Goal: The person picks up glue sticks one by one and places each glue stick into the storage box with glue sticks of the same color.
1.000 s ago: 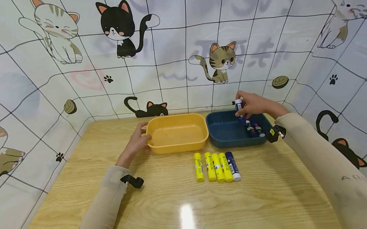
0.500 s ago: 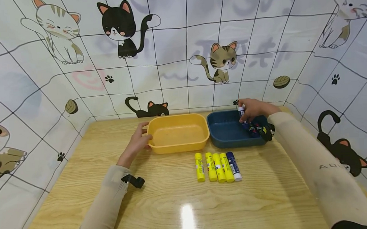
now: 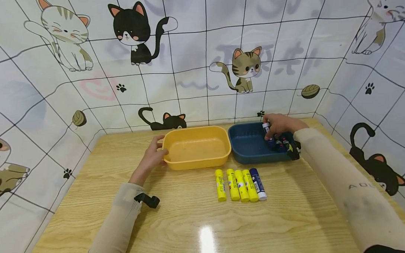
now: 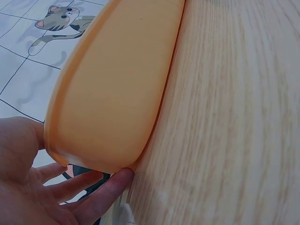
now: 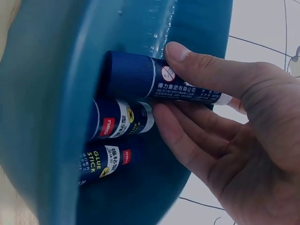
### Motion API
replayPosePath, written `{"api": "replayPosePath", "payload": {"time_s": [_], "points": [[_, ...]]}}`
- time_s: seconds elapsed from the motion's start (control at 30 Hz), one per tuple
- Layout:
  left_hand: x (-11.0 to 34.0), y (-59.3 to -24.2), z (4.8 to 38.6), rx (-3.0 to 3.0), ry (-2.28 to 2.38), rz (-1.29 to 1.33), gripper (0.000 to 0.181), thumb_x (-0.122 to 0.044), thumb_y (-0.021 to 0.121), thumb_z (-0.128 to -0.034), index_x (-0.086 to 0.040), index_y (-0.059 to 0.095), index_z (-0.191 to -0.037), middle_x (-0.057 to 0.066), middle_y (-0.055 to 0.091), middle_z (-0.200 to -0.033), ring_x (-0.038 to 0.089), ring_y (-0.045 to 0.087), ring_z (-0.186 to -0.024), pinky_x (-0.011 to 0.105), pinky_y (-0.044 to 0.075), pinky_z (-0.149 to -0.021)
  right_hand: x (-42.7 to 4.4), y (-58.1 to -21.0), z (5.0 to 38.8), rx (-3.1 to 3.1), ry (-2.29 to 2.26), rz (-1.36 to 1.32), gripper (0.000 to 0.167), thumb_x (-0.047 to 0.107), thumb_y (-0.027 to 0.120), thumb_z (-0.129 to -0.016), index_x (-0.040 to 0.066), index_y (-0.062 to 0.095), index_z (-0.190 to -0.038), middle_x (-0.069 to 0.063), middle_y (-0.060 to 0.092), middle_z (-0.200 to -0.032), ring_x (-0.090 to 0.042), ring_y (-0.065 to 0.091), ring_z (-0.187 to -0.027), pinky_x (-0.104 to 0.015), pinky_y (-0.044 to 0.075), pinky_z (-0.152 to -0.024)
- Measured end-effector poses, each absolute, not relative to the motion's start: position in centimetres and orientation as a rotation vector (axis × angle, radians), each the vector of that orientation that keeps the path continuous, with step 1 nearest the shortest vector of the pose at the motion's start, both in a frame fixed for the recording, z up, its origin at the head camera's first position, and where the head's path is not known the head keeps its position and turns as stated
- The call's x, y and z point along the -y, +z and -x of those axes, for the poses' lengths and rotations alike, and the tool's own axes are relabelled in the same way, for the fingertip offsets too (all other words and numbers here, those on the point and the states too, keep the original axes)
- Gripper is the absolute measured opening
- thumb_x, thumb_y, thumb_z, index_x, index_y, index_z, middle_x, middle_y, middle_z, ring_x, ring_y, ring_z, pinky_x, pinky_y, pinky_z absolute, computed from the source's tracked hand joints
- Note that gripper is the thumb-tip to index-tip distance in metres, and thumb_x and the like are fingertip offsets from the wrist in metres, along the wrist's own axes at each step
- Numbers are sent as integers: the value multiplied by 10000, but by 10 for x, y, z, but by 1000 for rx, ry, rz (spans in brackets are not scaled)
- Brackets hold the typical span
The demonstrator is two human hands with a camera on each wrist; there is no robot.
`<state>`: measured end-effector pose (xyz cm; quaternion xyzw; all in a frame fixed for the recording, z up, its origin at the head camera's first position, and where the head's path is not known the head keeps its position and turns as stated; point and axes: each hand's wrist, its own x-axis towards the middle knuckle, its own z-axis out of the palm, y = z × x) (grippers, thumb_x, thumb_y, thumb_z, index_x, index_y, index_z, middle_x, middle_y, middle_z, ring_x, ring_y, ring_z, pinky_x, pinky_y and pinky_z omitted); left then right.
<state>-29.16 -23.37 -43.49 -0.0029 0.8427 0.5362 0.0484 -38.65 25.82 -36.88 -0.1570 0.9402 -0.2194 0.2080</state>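
Observation:
My left hand holds the left end of a yellow plastic bin, its thumb at the rim; in the left wrist view other fingers touch the outer wall. My right hand is inside the blue bin and pinches a dark blue glue stick between thumb and fingers, white end toward the palm. Two more dark blue glue sticks lie beside it in that bin. Several yellow glue sticks and one dark blue glue stick lie in a row on the table.
Both bins stand side by side at the back of the wooden table. Nothing lies in the yellow bin. A cat-patterned wall covering rises directly behind them and along both sides.
My right hand has lowered the dark blue glue stick deeper into the blue bin, beside the other two. My left hand stays at the yellow bin.

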Motion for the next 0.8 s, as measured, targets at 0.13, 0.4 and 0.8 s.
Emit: {"api": "replayPosePath", "payload": {"time_s": [0.13, 0.4, 0.8], "points": [[233, -435, 291, -2574, 1626, 19, 699, -104, 533, -969, -176, 267, -1612, 258, 448, -1540, 393, 662, -1130, 321, 631, -689, -258, -372, 388, -2637, -587, 443, 440, 90, 802, -881, 0, 466, -1151, -166, 565, -985, -274, 680, -818, -427, 623, -734], [233, -434, 290, -2575, 1620, 24, 693, -102, 534, -979, -181, 267, -1613, 252, 445, -1544, 404, 655, -1150, 324, 632, -700, -258, -372, 389, -2675, -544, 441, 463, 82, 808, -872, -11, 480, -1185, -196, 583, -1000, -283, 669, -807, -394, 618, -693], [234, -436, 291, -2573, 1619, 18, 696, -108, 532, -984, -189, 257, -1618, 250, 451, -1531, 396, 662, -1128, 338, 637, -706, -260, -371, 388, -2670, -389, 396, 524, 182, 801, -894, -1, 544, -1312, -146, 610, -915, -202, 596, -684, -340, 563, -629]]}}
